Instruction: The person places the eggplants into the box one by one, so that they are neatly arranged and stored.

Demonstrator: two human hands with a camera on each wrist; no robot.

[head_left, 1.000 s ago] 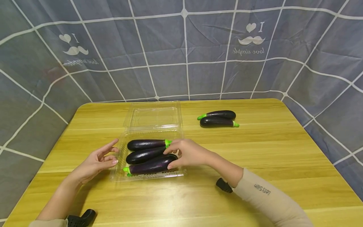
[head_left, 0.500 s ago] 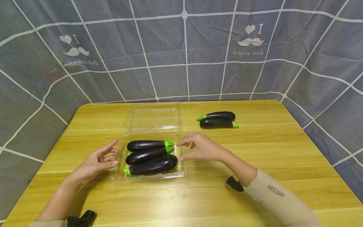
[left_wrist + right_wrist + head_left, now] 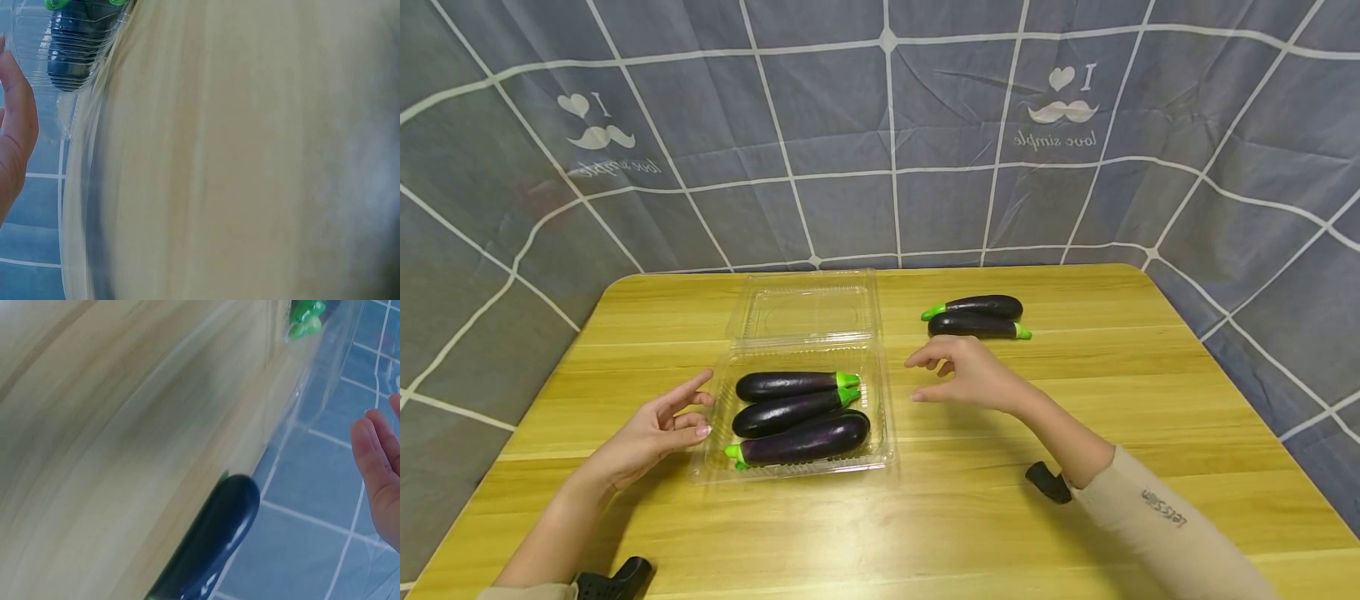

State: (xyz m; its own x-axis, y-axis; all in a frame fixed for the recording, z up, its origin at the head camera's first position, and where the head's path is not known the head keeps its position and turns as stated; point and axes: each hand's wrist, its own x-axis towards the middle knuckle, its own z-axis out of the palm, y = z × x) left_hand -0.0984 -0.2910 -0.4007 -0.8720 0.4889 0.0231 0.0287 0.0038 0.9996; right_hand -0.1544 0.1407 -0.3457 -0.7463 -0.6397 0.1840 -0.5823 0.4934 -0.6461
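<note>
Three dark purple eggplants (image 3: 805, 438) with green stems lie side by side in the base of a clear plastic clamshell box (image 3: 880, 417). Its lid (image 3: 805, 304) is folded back flat on the table. The left hand (image 3: 655, 429) is at the box's left side, fingers loosely bent and holding nothing; whether it touches the box I cannot tell. Over the table right of the box is the right hand (image 3: 966, 375), thumb and fingers apart with nothing between them. Just beyond it lie two more eggplants (image 3: 981, 323), also seen as a dark eggplant (image 3: 215, 534) in the right wrist view.
The wooden table (image 3: 910, 533) has rounded far corners. A grey curtain (image 3: 850, 142) with white grid lines hangs behind it and along the sides. Black wrist devices (image 3: 1048, 483) show below both forearms.
The right hand has come away from the nearest eggplant in the box and moved right, toward the two eggplants on the table. The left hand has stayed in place.
</note>
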